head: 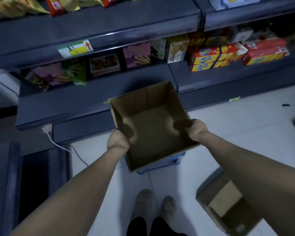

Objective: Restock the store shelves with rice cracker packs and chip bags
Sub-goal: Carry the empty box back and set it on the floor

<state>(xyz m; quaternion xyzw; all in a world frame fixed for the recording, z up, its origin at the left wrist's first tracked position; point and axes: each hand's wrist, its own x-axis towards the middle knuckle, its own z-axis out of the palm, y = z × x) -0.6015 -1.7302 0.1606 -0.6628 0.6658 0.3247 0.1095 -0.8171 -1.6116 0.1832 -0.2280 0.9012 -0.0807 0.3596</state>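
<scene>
1. Against the far side, dark blue-grey metal shelving point(109, 23) runs in two bays, with two stocked levels in view.
2. Below it lies a white tiled floor point(237, 133).
3. Two boxes of brown cardboard show. One open brown cardboard box point(157, 94) is held over a blue plastic object point(162, 165) that it mostly hides; whether they touch cannot be told. Its bare brown bottom shows. A second open cardboard box point(216, 200) sits on the floor at the right, partly behind the right forearm.
4. Two hands hold the first box: the left hand point(118, 141) grips its left rim and the right hand point(196, 130) its right rim, fingers curled over the edges.
5. On the upper level, cut off by the top edge, lie gold chip bags point(12, 5) and two red bags point(55, 5).
6. On the lower level stand two pink boxes picturing wafer sticks point(136, 54), one green box point(77, 72), a stack of yellow-and-red boxes point(211, 57) and red boxes point(266, 51). Their print is too blurred to read, so rice cracker packs cannot be picked out.
7. One green-and-yellow shelf label point(75, 48) carries a red arrow pointing up.
8. One white cable point(58, 143) trails across the floor at the left; two tan shoes point(145, 201) stand at the bottom.
</scene>
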